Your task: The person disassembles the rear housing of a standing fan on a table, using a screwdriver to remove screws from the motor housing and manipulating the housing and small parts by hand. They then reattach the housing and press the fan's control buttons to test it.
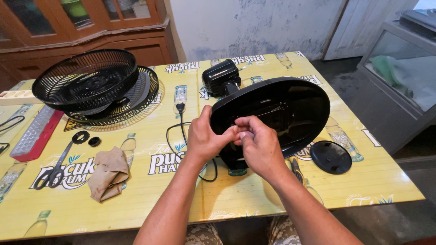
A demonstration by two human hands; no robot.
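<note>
Black oval fan base (290,109), tipped on edge at worktop (236,199) centre. Left hand (204,138) grips its 9 o'clock rim; right hand (259,143) fingers pinch small unseen part. Risk: base could slip onto cord (181,131), or roll toward round cap (330,157) at 4 o'clock.

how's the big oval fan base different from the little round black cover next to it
The oval fan base is tipped up on edge, gripped by the left hand and right hand; the small round cover lies flat on the table, untouched. The base is far larger. Both are glossy black plastic.
</note>
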